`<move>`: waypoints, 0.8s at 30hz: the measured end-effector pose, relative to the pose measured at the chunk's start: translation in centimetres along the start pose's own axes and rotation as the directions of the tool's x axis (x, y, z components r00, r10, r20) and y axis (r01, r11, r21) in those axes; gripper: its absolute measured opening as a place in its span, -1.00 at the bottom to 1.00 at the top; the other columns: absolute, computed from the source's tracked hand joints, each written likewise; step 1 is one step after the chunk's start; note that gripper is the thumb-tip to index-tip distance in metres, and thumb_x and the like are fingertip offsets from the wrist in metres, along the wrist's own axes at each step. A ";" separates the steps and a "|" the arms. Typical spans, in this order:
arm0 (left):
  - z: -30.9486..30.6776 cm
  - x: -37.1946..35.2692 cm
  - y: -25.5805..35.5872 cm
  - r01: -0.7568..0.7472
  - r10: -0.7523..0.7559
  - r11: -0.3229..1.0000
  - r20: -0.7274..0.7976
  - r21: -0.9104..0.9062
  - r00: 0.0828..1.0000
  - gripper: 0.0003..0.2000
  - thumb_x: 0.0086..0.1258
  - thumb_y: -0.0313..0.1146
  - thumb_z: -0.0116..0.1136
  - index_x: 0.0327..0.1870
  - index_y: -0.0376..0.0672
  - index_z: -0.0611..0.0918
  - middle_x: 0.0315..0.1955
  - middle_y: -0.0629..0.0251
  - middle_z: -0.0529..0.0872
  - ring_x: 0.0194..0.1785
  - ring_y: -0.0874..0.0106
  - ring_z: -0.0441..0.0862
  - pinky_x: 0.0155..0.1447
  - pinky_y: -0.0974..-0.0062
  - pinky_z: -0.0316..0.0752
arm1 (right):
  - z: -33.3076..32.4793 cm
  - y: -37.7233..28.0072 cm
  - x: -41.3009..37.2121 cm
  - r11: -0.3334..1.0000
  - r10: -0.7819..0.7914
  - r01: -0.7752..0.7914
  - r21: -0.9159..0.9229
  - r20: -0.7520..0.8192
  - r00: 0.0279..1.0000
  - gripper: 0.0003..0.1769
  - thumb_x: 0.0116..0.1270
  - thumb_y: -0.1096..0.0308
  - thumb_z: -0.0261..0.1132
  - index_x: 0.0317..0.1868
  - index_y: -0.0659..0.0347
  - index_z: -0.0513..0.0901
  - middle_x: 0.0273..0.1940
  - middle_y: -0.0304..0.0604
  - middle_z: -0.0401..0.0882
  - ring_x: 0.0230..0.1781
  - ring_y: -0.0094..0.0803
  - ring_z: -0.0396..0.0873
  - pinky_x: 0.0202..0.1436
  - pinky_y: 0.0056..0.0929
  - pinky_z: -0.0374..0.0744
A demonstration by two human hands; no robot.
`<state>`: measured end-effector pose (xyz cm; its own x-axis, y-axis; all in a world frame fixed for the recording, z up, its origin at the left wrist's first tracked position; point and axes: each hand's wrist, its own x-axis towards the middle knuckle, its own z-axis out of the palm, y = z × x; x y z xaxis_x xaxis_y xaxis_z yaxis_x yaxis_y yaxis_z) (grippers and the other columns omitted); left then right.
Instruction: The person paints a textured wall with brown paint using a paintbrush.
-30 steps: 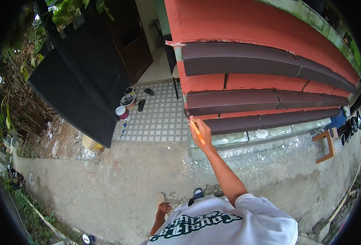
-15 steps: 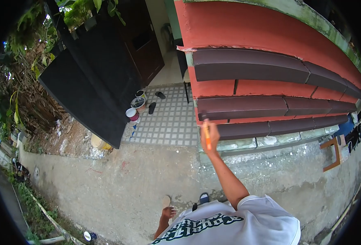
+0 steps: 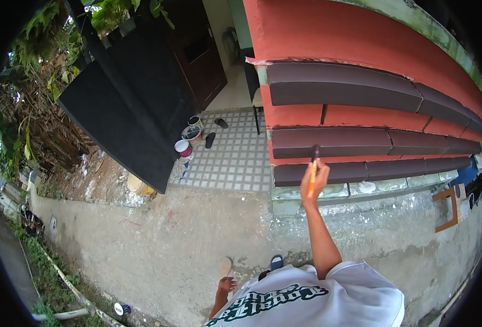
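Observation:
My right hand (image 3: 317, 177) is closed around the orange handle of a paintbrush (image 3: 312, 182). The brush points up, its dark bristles against the front face of the middle dark-brown ledge (image 3: 355, 143). Similar brown ledges run above (image 3: 339, 84) and below (image 3: 328, 173), with bands of the coral-red wall (image 3: 355, 115) between them. Low beside my body hangs my left hand (image 3: 228, 284), holding nothing that I can see, its fingers loosely apart over the concrete ground.
A black gate panel (image 3: 121, 109) stands at the left, near a tiled entrance (image 3: 224, 169). Several paint buckets (image 3: 183, 147) and dark slippers (image 3: 210, 140) are on the tiles. A wooden frame (image 3: 445, 210) leans at the right. A pale mossy ledge (image 3: 328, 192) runs along the wall's base.
My right hand has moved right along the middle ledge with the paintbrush, away from the ledge's left end. The view has shifted slightly. My left hand stays low by my side.

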<state>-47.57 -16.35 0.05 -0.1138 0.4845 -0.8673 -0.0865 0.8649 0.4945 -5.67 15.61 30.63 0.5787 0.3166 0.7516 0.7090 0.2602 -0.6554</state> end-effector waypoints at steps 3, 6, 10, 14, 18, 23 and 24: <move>0.0 0.1 -1.8 -0.160 0.149 0.972 0.073 0.171 0.986 -0.66 0.51 -0.22 0.04 0.22 -0.12 0.60 -0.18 0.19 0.79 -0.22 0.30 0.74 -0.14 0.27 0.58 | 2.9 -1.5 -2.9 0.993 -0.111 0.114 0.000 0.214 0.971 -0.94 0.45 0.48 0.26 -0.20 0.27 0.55 -0.37 -0.02 0.44 -0.33 -0.01 0.49 -0.24 -0.08 0.47; -0.6 -0.8 -3.0 -0.388 0.353 0.880 0.169 0.274 0.920 -0.67 0.51 -0.24 0.04 0.20 -0.11 0.61 -0.19 0.21 0.79 -0.21 0.32 0.74 -0.15 0.30 0.57 | 4.9 -4.4 -3.8 0.973 -0.147 0.082 0.217 0.299 0.943 -0.95 0.43 0.51 0.26 -0.21 0.30 0.55 -0.36 0.02 0.48 -0.30 0.03 0.54 -0.23 -0.06 0.49; 0.0 -1.1 -2.1 -0.419 0.375 0.853 0.193 0.310 0.907 -0.71 0.50 -0.25 0.05 0.15 -0.10 0.63 -0.20 0.22 0.79 -0.22 0.32 0.74 -0.14 0.32 0.57 | 3.7 -3.3 -2.0 0.959 -0.206 0.108 0.261 0.383 0.901 -0.90 0.46 0.44 0.30 -0.20 0.29 0.58 -0.36 0.00 0.53 -0.35 0.02 0.57 -0.28 -0.08 0.50; 0.0 -0.9 -1.4 -0.373 0.333 0.878 0.176 0.300 0.926 -0.71 0.50 -0.25 0.06 0.14 -0.11 0.63 -0.21 0.20 0.79 -0.22 0.31 0.76 -0.13 0.30 0.58 | -0.9 2.3 1.2 0.995 -0.097 0.093 0.029 0.219 0.971 -0.88 0.51 0.39 0.29 -0.17 0.27 0.60 -0.37 0.01 0.50 -0.39 -0.02 0.54 -0.30 -0.12 0.49; 0.0 -0.3 -1.5 -0.347 0.313 0.913 0.179 0.214 0.933 -0.71 0.51 -0.23 0.07 0.14 -0.11 0.63 -0.21 0.18 0.79 -0.23 0.29 0.76 -0.14 0.29 0.58 | -3.7 5.2 2.9 0.999 0.036 -0.037 -0.007 -0.112 0.993 -0.85 0.49 0.44 0.28 -0.05 0.34 0.60 -0.21 0.05 0.51 -0.15 -0.04 0.58 -0.16 -0.13 0.52; 0.8 -0.1 -0.6 -0.198 0.176 0.962 0.131 0.186 0.976 -0.70 0.51 -0.21 0.08 0.15 -0.11 0.62 -0.22 0.18 0.79 -0.25 0.30 0.76 -0.17 0.30 0.59 | 0.2 3.0 -0.7 0.993 -0.114 0.115 -0.023 0.060 0.992 -0.82 0.37 0.48 0.36 -0.06 0.31 0.61 -0.27 0.01 0.54 -0.24 0.00 0.56 -0.19 -0.09 0.54; 1.1 -0.2 -0.5 -0.250 0.219 0.941 0.153 0.228 0.964 -0.70 0.52 -0.21 0.08 0.15 -0.11 0.62 -0.22 0.18 0.79 -0.25 0.30 0.76 -0.17 0.30 0.59 | 1.1 1.8 -1.7 0.991 -0.117 0.108 0.083 0.112 0.987 -0.83 0.33 0.51 0.37 -0.09 0.31 0.62 -0.31 -0.01 0.55 -0.28 -0.01 0.57 -0.20 -0.12 0.54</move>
<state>-46.37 -16.75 -0.10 0.0232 0.6765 -0.7361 0.1731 0.7225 0.6694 -5.80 16.55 28.07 0.4433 0.3840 0.8100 0.7315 0.3673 -0.5744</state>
